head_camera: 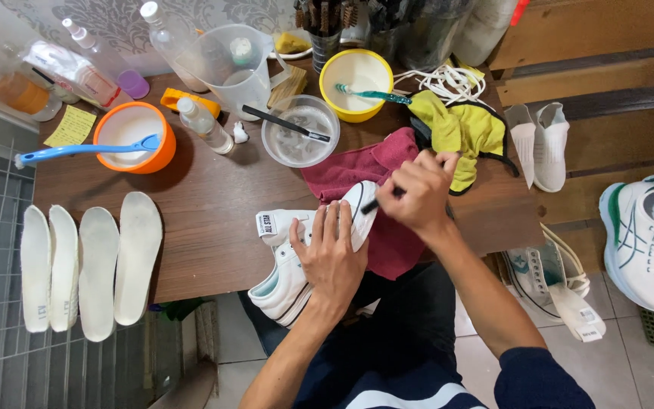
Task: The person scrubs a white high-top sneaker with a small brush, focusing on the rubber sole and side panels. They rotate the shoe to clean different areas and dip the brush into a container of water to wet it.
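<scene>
Brown wooden table (pixel 213 227) bore a white leather sneaker (pixel 297 257), toe toward the maroon cloth (pixel 357 170); left hand (pixel 332 257) pressed flat on it, right hand (pixel 418 193) pinched a thin dark brush (pixel 376 203) at its toe.

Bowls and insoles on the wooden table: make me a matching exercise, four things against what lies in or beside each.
Things:
1. orange bowl
2. yellow bowl
3. clear bowl
4. white insoles

Descriptions:
A. holds a green-handled toothbrush
B. laid in a row by the table's left edge
C. has a blue brush across it
D. has a black-handled brush across it

Pairs: 1-C, 2-A, 3-D, 4-B
</scene>
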